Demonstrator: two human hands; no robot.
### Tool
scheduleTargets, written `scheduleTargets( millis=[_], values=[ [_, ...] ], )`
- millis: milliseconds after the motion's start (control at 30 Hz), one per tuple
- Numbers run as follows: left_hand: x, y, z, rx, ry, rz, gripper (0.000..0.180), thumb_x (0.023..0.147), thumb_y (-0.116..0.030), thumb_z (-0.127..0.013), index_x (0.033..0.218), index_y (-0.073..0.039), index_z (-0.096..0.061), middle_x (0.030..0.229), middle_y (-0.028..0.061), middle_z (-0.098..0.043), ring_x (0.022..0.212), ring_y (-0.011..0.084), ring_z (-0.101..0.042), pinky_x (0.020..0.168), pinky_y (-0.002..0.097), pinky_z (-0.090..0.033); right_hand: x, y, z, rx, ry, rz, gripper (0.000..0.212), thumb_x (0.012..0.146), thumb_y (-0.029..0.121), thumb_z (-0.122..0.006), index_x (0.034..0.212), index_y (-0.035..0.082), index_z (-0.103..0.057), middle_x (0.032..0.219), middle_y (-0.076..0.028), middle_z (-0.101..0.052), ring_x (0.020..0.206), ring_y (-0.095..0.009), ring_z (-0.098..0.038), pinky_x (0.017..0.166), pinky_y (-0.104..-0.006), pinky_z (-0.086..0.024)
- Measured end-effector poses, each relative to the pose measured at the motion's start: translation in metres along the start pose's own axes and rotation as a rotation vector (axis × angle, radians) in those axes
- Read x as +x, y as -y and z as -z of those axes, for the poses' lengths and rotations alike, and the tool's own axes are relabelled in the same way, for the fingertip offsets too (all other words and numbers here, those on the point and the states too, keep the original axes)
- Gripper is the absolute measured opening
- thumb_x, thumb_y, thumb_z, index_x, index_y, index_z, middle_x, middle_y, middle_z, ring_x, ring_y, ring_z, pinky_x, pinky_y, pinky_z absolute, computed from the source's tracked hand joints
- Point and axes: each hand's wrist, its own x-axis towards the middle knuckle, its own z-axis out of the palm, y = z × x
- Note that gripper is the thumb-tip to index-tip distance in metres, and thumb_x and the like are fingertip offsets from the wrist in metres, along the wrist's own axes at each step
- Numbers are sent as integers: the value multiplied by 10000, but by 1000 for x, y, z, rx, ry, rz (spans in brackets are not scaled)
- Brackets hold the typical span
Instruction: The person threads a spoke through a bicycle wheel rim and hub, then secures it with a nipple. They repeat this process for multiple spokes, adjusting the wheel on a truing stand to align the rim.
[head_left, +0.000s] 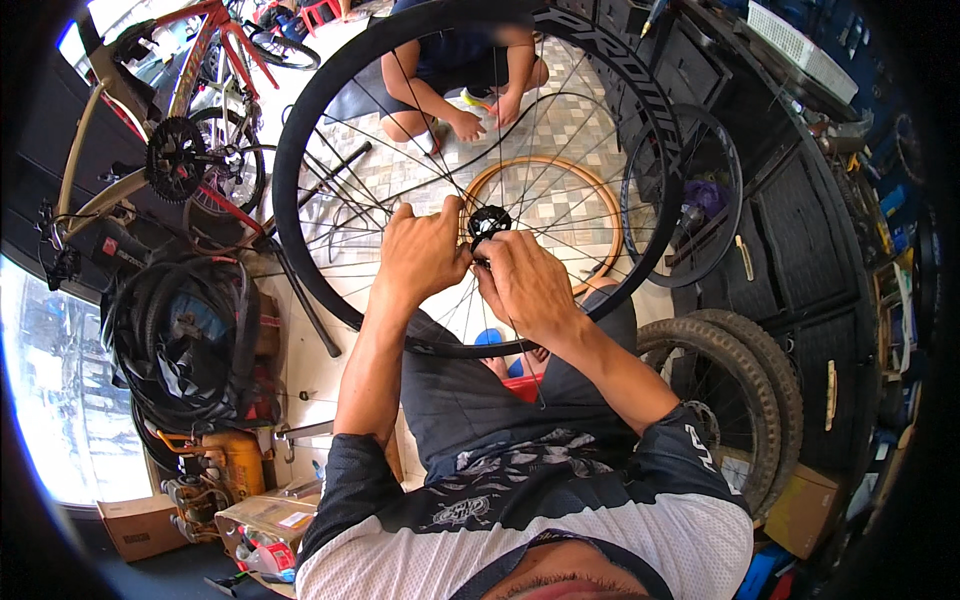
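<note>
A black deep-rimmed bicycle wheel (302, 255) is held up in front of me, above my lap. At its centre, the dark hub (489, 222) sits between my hands. My left hand (425, 250) is closed at the hub's left side, with fingers curled among the spokes; its exact grip is partly hidden. My right hand (528, 285) pinches just below and right of the hub. A thin spoke (542, 395) runs down from near the right hand and sticks out past the lower rim. The fingertips hide where it meets the hub.
Across the tiled floor, another person (460, 70) crouches beyond the wheel. A tan tyre (600, 200) lies on the floor. Bicycle frames (185, 90) and a heap of black tyres (180, 330) stand left. Knobby tyres (770, 385) lean against dark drawers (815, 240) at right.
</note>
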Motion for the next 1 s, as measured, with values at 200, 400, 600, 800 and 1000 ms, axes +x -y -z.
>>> scheduleTargets(
  millis=[200, 400, 600, 800, 1000],
  values=[
    [2, 0, 8, -2, 76, -20, 536, 825, -270, -760, 1307, -127, -574, 817, 149, -750, 738, 370, -718, 812, 461, -496, 0, -10, -17, -26, -47, -6, 332, 952, 271, -762, 1133, 52, -590, 1009, -121, -568, 905, -304, -580, 812, -432, -500],
    [3, 6, 9, -29, 88, -109, 520, 813, -202, -759, 1318, -139, -651, 953, 108, -788, 829, 333, -749, 829, 466, -525, 1, -12, -25, -48, 5, -58, 395, 977, 416, -710, 1091, 60, -581, 975, -123, -558, 909, -306, -579, 819, -432, -496],
    [4, 4, 13, 0, 168, -105, 487, 846, -201, -717, 1332, -182, -717, 1132, 57, -782, 909, 305, -761, 874, 481, -541, 14, -8, -6, 31, 164, -153, 437, 969, 455, -708, 1088, 53, -586, 979, -120, -636, 906, -328, -658, 758, -441, -545],
    [9, 0, 14, 45, 267, -30, 495, 858, -235, -686, 1351, -202, -724, 1233, 58, -768, 939, 304, -765, 903, 479, -553, -20, 10, 84, 474, 420, -6, 377, 863, 273, -864, 1120, 55, -694, 1010, -104, -749, 847, -320, -741, 724, -411, -590],
    [14, -6, 19, 9, 289, -2, 503, 832, -251, -697, 1328, -180, -737, 1129, 89, -791, 923, 328, -763, 842, 501, -579, -38, 23, 127, 585, 410, 42, 312, 863, 178, -847, 1141, 77, -747, 1025, -83, -746, 896, -286, -755, 784, -380, -623]
  ],
)
